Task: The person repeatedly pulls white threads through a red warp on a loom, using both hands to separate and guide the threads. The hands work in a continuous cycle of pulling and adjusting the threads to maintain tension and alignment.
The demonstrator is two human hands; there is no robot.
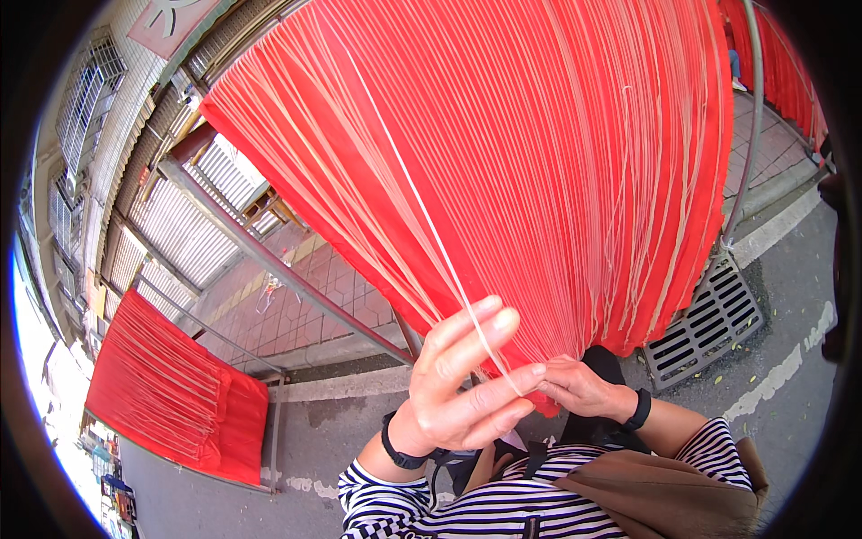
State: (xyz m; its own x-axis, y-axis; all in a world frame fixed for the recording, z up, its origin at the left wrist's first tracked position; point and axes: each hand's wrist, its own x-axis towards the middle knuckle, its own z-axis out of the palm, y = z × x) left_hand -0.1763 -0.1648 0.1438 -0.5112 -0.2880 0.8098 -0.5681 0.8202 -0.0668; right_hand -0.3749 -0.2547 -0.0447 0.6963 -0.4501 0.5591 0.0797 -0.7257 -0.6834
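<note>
A broad red cloth [530, 180] hangs in front of me, covered with many long pale noodle-like strands that narrow toward its lower end. My left hand [462, 382] has two fingers raised and spread. One taut white strand [404, 171] runs down across these fingers and disappears between the lower fingers, which hold it away from the cloth. Close beside it, my right hand [584, 388] is closed at the gathered lower ends of the strands. Its fingertips press together, and exactly what lies in them is hidden. Both wrists wear dark bands.
A metal rail [278, 269] slants along the cloth's left side; a thin pole [750, 126] stands at its right. A drain grate [705, 314] lies in the road. Another red cloth with strands [171, 395] hangs at lower left. Behind are a tiled pavement [314, 301] and shutters.
</note>
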